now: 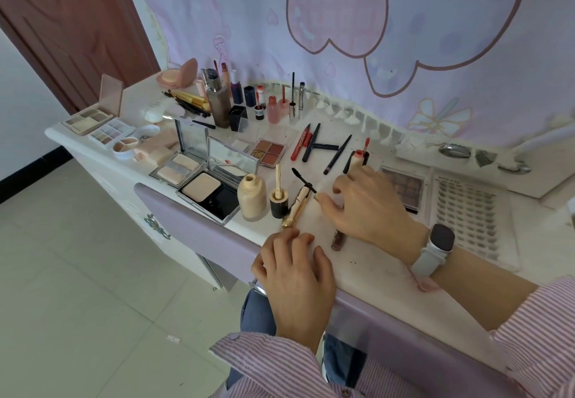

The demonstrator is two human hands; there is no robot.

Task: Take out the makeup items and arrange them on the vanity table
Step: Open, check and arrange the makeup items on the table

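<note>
Both my hands rest on the counter [389, 268]. Left hand [295, 270] lies loosely curled, holding nothing; right hand [370, 205] pinches a mascara wand [306, 181], its gold tube [295, 206] just left of it.

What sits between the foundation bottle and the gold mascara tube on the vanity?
In the head view, a black cap with its applicator wand pointing up stands between the foundation bottle and the gold mascara tube, close beside both.
</note>
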